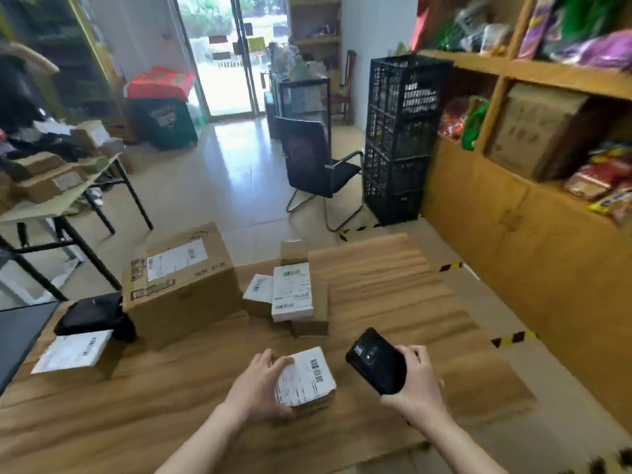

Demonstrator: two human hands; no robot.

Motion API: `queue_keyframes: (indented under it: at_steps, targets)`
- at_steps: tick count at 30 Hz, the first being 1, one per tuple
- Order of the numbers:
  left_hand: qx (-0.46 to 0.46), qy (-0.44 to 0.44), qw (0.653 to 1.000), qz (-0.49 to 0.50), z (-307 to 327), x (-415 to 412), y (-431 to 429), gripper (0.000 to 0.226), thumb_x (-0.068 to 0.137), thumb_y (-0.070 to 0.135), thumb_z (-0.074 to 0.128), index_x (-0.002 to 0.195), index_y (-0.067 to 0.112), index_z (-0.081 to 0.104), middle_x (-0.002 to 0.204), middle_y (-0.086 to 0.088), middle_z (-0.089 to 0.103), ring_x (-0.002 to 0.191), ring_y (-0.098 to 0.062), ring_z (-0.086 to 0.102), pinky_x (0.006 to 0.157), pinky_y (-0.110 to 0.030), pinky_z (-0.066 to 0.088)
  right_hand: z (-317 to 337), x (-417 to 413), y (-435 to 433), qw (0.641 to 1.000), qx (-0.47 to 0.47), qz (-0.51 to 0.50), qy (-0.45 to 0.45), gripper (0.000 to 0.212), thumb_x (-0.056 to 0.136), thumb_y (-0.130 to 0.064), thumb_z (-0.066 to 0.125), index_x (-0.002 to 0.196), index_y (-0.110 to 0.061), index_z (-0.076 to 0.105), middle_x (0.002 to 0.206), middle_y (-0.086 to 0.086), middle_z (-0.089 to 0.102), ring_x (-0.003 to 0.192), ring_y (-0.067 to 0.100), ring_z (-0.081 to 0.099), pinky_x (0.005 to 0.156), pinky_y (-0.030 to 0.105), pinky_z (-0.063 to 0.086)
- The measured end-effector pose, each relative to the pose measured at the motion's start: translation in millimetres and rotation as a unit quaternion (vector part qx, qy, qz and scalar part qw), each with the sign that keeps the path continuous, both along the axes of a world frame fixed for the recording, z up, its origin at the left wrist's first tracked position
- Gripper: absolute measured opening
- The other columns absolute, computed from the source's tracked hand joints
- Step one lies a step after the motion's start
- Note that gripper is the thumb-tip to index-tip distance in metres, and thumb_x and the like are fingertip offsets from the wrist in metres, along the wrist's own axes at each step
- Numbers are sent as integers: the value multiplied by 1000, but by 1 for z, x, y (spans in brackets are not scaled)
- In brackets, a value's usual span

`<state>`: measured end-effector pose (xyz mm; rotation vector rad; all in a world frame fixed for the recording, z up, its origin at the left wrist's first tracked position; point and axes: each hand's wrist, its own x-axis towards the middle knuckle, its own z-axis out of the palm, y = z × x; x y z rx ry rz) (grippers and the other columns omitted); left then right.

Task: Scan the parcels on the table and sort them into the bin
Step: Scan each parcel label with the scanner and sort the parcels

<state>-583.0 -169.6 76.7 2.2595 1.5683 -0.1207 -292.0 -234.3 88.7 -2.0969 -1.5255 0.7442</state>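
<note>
My left hand [258, 388] grips a small cardboard parcel [306, 379] with a white barcode label facing up, just above the wooden table [393, 302]. My right hand [415, 381] holds a black handheld scanner [376, 360] to the right of that parcel, its lens end toward the far left. Further back on the table lie a stack of small labelled parcels [292, 295], a large cardboard box [181, 278] and a flat labelled parcel [73, 350] at the left.
A black device [92, 314] sits beside the large box. Stacked black crates [400, 138] and a black chair [314, 162] stand behind the table. Wooden shelves [533, 73] with goods line the right. A second table [61, 196] with boxes stands at the left.
</note>
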Motion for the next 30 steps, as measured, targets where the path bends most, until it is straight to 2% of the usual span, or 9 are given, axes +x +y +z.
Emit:
queue_keyframes:
  at_steps: [4, 7, 11, 13, 15, 18, 20, 24, 30]
  targets:
    - [-3, -7, 996, -83, 4, 88, 0, 100, 56, 66, 71, 143, 42, 27, 143, 3, 30, 133, -20, 29, 108, -35, 39, -4, 71, -54, 995, -1, -95, 8, 92, 51, -33, 86, 132, -25, 43, 118, -12, 29, 106, 13, 51, 90, 38, 51]
    - [-1, -7, 988, -156, 8, 160, 2, 98, 63, 63, 71, 146, 40, 25, 146, 2, 27, 137, -22, 26, 111, -34, 34, -2, 119, -94, 984, 13, -177, 23, 90, 54, -27, 86, 134, -20, 44, 119, -9, 31, 99, 12, 51, 79, 26, 52]
    - [14, -13, 966, -258, 11, 262, 4, 95, 63, 65, 67, 145, 38, 28, 132, 8, 32, 124, -16, 32, 103, -32, 42, -1, 175, -147, 958, 1, -287, 1, 89, 52, -32, 83, 131, -22, 44, 118, -11, 31, 98, 12, 54, 79, 27, 55]
    - [1, -23, 952, -305, 8, 315, 2, 95, 62, 69, 64, 145, 39, 27, 134, 9, 32, 124, -15, 32, 102, -32, 42, -4, 204, -170, 942, 5, -337, 5, 88, 53, -27, 83, 131, -19, 45, 118, -9, 32, 101, 12, 52, 79, 19, 51]
    - [-6, -26, 937, -349, 4, 371, -2, 95, 63, 69, 64, 145, 40, 26, 137, 9, 30, 125, -14, 31, 104, -33, 41, -4, 233, -193, 925, -14, -380, -2, 81, 58, -26, 83, 129, -20, 45, 120, -6, 34, 104, 11, 49, 72, 11, 42]
    - [-1, -30, 907, -419, -4, 457, -9, 94, 64, 66, 65, 144, 37, 27, 135, 9, 31, 123, -14, 31, 99, -29, 43, 2, 275, -223, 897, -43, -439, -31, 82, 58, -41, 82, 128, -29, 42, 124, -11, 32, 109, 12, 52, 83, 26, 48]
    - [-5, -33, 887, -461, -7, 511, -17, 93, 63, 64, 66, 144, 35, 29, 132, 9, 33, 121, -15, 32, 97, -28, 44, 2, 300, -240, 875, -55, -480, -31, 84, 54, -43, 83, 127, -31, 43, 122, -13, 32, 111, 12, 54, 86, 33, 52]
    - [-27, -40, 848, -528, -10, 610, -41, 93, 63, 61, 69, 143, 33, 31, 134, 8, 33, 124, -15, 32, 98, -31, 44, -2, 341, -273, 832, -69, -549, -31, 84, 52, -41, 81, 125, -32, 42, 123, -12, 31, 112, 13, 54, 84, 35, 53]
    - [-51, -20, 781, -623, -24, 720, -103, 93, 61, 61, 67, 142, 34, 31, 130, 8, 32, 121, -14, 34, 89, -30, 47, -25, 377, -334, 764, -80, -640, 18, 88, 50, -43, 79, 128, -35, 40, 116, -12, 27, 111, 15, 55, 85, 39, 52]
